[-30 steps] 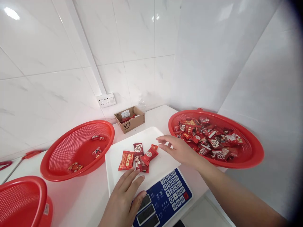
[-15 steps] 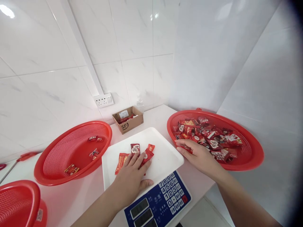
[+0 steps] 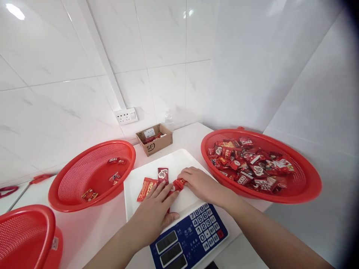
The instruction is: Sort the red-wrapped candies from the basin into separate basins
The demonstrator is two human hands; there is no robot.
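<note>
The white weighing tray (image 3: 134, 179) of a digital scale (image 3: 193, 235) holds several small candy packets. My left hand (image 3: 153, 213) lies palm down over them, fingers stretched out, partly covering the packets beneath. An orange-red packet (image 3: 146, 188) shows left of its fingers and a dark red packet (image 3: 162, 175) above them. My right hand (image 3: 206, 186) is over the tray's right side, fingers closed at a red candy packet (image 3: 179, 183). That packet touches or overlaps another red one under my left fingertips; their border is hard to make out.
A red basket (image 3: 311, 186) full of candy packets stands at right. Another red basket (image 3: 67, 179) at left holds several packets; a third red basket (image 3: 49, 228) is at lower left. Behind the scale sits a small cardboard box (image 3: 158, 147), below a wall socket (image 3: 126, 116).
My right hand has moved left from the right basket's rim to the tray, bringing a red packet beside my left fingers. My left hand stays over the packets. The view has shifted slightly.
</note>
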